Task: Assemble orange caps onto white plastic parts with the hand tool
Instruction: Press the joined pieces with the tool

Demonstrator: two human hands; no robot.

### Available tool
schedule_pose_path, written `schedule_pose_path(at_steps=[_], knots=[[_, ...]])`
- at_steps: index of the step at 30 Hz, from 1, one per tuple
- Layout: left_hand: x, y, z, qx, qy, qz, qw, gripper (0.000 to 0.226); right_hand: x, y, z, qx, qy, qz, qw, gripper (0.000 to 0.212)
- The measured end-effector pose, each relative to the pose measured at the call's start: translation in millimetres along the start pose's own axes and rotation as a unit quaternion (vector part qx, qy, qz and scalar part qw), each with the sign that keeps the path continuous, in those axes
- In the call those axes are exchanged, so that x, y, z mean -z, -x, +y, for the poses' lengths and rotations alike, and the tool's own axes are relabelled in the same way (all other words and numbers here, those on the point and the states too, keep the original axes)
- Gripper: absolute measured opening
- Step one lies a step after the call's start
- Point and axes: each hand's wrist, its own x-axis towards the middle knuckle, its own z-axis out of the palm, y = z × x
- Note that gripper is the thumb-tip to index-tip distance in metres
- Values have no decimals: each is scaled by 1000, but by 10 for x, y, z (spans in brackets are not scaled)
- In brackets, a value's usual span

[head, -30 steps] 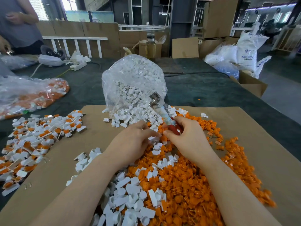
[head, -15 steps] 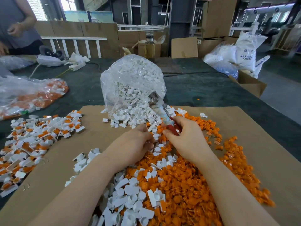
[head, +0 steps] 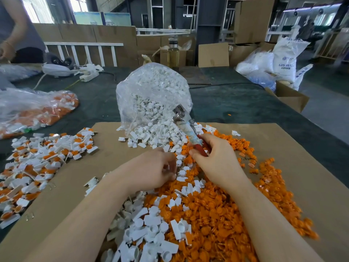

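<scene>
From the head camera, the hand tool (head: 188, 131) juts up and away from the right hand (head: 219, 163), its metal head against the mouth of the clear bag (head: 151, 91) of white parts, its red handle inside the hand. The heap of orange caps (head: 217, 214) lies under and near both hands, spreading right across the cardboard sheet (head: 302, 157). Loose white plastic parts (head: 147, 229) lie mixed over the near left of that heap and spill from the bag's mouth just beyond the hands.

There is one tool, one cardboard sheet and two bags: the white-part bag in the middle and a second bag (head: 34, 110) at the far left, holding orange and white pieces. The caps and white parts are far too many to count. A separate pile of assembled pieces (head: 37, 157), white with orange, sits at the left.

The right hand's fingers are curled round the tool's red handle, gripping it. The left hand (head: 151, 171) rests among the pieces with its fingers curled at a small white part; blur hides whether it actually pinches one.
</scene>
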Motion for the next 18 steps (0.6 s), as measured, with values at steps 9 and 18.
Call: schedule_pose_path(at_steps=[9,18], knots=[[-28,-16,74,72,43,-1,996,10,9,7,-39,-3,-2,-6,1000,20],[-32,-64,185,170,324,201,909,11,-5,8,-45,-6,-39,46,998,27]])
